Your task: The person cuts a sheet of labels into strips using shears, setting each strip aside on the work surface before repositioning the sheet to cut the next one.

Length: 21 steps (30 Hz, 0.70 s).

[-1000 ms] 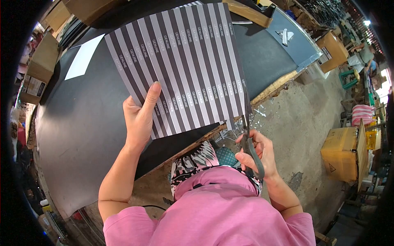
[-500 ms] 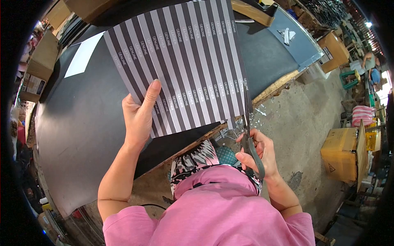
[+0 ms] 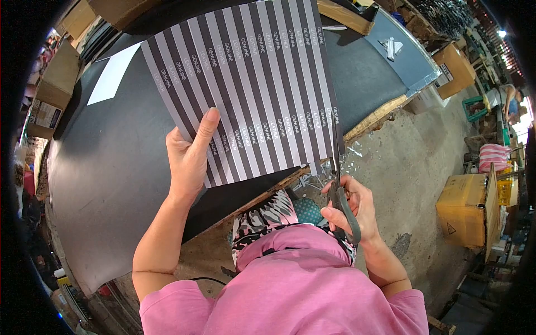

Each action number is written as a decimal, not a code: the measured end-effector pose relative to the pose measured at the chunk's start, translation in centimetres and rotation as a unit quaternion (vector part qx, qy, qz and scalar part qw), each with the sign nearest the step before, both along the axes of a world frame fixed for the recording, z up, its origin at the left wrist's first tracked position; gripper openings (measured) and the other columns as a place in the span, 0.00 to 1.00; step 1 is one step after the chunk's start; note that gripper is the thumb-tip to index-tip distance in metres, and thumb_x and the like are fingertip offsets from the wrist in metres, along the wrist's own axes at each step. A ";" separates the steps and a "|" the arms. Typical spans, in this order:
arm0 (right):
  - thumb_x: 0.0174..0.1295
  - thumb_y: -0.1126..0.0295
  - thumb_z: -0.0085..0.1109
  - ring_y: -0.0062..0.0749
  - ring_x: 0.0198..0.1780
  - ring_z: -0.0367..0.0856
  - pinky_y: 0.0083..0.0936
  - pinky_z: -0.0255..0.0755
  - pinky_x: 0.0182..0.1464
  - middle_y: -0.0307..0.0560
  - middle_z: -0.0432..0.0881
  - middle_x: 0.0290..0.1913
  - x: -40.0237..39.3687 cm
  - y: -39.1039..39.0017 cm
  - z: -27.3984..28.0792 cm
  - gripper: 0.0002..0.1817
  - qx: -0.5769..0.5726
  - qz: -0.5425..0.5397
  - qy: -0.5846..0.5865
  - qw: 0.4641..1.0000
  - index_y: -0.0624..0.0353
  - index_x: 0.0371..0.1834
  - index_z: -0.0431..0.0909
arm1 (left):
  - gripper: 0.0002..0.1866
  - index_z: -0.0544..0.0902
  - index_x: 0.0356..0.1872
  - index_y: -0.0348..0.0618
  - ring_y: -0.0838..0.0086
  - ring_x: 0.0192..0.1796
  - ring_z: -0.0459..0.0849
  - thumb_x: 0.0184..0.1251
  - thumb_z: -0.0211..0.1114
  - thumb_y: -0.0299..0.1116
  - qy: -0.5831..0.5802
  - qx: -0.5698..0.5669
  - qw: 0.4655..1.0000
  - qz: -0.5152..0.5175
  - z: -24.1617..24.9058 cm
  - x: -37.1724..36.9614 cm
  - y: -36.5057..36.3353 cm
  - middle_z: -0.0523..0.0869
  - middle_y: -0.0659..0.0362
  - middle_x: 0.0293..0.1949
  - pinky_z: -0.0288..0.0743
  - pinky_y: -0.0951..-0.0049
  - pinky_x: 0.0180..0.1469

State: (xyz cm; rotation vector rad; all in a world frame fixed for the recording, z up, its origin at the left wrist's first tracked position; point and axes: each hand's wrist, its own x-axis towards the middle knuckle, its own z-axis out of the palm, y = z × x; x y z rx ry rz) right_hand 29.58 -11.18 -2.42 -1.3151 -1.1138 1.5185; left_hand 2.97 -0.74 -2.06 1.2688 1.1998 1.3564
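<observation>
Head view: the left hand [image 3: 190, 159] pinches the sheet [image 3: 251, 89] over the table [image 3: 111, 178]'s near edge, likely giving scissors [image 3: 341, 204] gripped by the right hand [image 3: 363, 212] clearance.

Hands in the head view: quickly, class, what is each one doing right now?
Left hand: closed on the striped sheet, thumb on top.
Right hand: closed around the handles of the scissors.

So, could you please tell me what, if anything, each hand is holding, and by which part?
The left hand grips the striped sheet near its lower left corner; the right hand holds the scissors by their handles.
</observation>
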 end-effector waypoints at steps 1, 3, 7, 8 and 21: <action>0.46 0.67 0.73 0.11 0.26 0.71 0.09 0.64 0.28 0.35 0.75 0.26 0.0 0.0 0.0 0.25 -0.001 -0.001 0.002 1.000 0.64 0.42 0.70 | 0.16 0.82 0.37 0.36 0.80 0.38 0.80 0.65 0.63 0.42 -0.002 0.002 1.000 0.002 0.0 0.1 0.0 0.84 0.57 0.35 0.72 0.80 0.42; 0.46 0.67 0.74 0.11 0.27 0.71 0.09 0.64 0.28 0.35 0.75 0.26 0.0 0.0 0.0 0.25 -0.002 -0.003 0.005 1.000 0.64 0.42 0.70 | 0.16 0.82 0.37 0.36 0.80 0.37 0.80 0.65 0.63 0.42 -0.004 0.005 1.000 0.004 0.1 0.2 0.0 0.84 0.57 0.35 0.72 0.80 0.42; 0.46 0.67 0.74 0.10 0.27 0.71 0.08 0.64 0.29 0.34 0.75 0.26 0.0 0.1 0.0 0.25 -0.004 -0.002 0.003 1.000 0.64 0.42 0.70 | 0.16 0.82 0.37 0.36 0.81 0.37 0.80 0.65 0.63 0.42 -0.009 -0.006 1.000 0.005 0.1 0.2 0.0 0.84 0.57 0.35 0.72 0.81 0.42; 0.46 0.67 0.74 0.10 0.27 0.71 0.08 0.64 0.29 0.34 0.75 0.27 0.0 0.1 0.0 0.25 -0.002 -0.002 0.003 1.000 0.64 0.42 0.70 | 0.16 0.82 0.37 0.36 0.81 0.37 0.80 0.65 0.63 0.42 -0.011 -0.008 1.000 0.004 0.1 0.2 0.0 0.84 0.57 0.35 0.72 0.81 0.42; 0.46 0.67 0.74 0.10 0.27 0.71 0.08 0.66 0.29 0.35 0.75 0.27 -0.1 0.2 0.1 0.25 -0.003 -0.004 0.001 1.000 0.65 0.42 0.69 | 0.15 0.82 0.37 0.37 0.81 0.37 0.81 0.65 0.62 0.42 -0.012 -0.006 1.000 0.008 0.1 0.3 0.0 0.84 0.57 0.34 0.73 0.81 0.41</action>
